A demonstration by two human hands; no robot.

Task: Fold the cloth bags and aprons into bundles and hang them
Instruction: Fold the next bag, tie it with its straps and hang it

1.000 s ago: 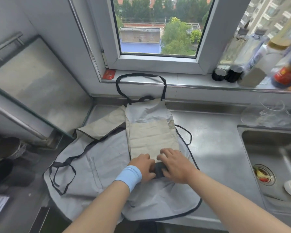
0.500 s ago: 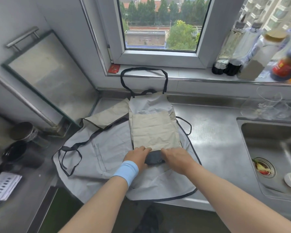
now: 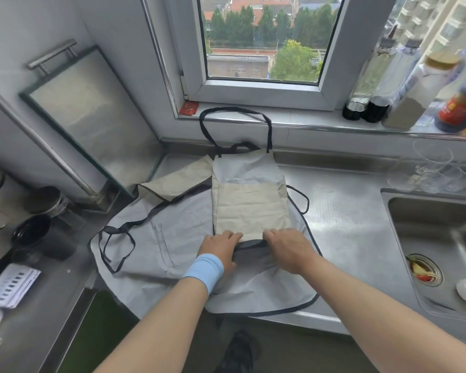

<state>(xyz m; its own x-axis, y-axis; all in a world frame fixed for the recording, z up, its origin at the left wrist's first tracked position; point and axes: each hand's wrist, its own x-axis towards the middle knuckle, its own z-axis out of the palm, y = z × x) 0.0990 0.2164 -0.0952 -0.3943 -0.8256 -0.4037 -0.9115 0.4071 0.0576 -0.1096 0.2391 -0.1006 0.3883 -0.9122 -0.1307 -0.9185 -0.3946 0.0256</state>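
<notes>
Here, on the steel counter (image 3: 347, 224) below the window (image 3: 261, 44), a person's left hand (image 3: 219, 250) and right hand (image 3: 287, 247), now spread wider apart than a second ago, curl their fingers round the apron (image 3: 172, 238) at its dark rolled hem, suggesting the bundle is barely begun.

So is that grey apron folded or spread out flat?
Partly folded: the apron has a beige panel doubled over its middle; the rest lies spread on the counter.
</notes>
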